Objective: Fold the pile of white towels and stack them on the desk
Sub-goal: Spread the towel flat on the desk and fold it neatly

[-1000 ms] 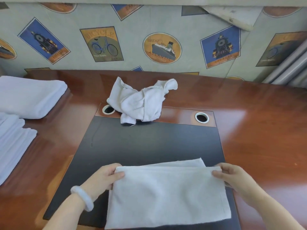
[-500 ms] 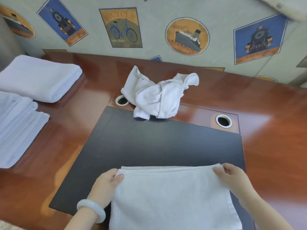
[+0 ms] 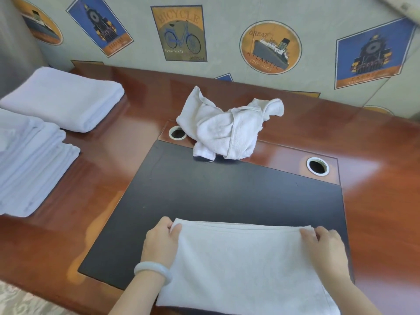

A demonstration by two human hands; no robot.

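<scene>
Head view, single frame. All positions are referenced to the black mat [image 3: 216, 189] inset in the desk [image 3: 375, 178].

- Flat towel [image 3: 245, 264]: white, doubled over, lying on the near half of the mat. Its far edge runs roughly parallel to the mat's far edge, with layered edges visible along it. The near edge runs out of frame at bottom right.
- Left hand [image 3: 160, 242]: at the towel's far left corner, over the mat's near left area. The thumb and curled fingers pinch the corner, and the cloth is bunched slightly at the pinch. A pale bracelet [image 3: 152, 270] sits on the wrist.
- Right hand [image 3: 325, 248]: at the towel's far right corner, just inside the mat's right edge. The bent fingers lie over the corner and hold it. The thumb is hidden.
- Crumpled towel [image 3: 225, 130]: an unfolded white heap at the mat's far edge, with its lower hem overlapping the mat. It partly covers the left grommet hole [image 3: 177, 133] beyond the mat's far left corner.
- Right grommet hole [image 3: 317, 166]: uncovered, beyond the mat's far right corner.
- Towel stack [image 3: 34, 164]: several folded white towels on the wood, well left of the mat.
- Thick folded towel [image 3: 63, 98]: left of the mat and beyond its far edge, just behind the stack.
- Wall covering [image 3: 179, 32]: stands beyond the mat's far side, printed with bicycle, ship and locomotive labels
</scene>
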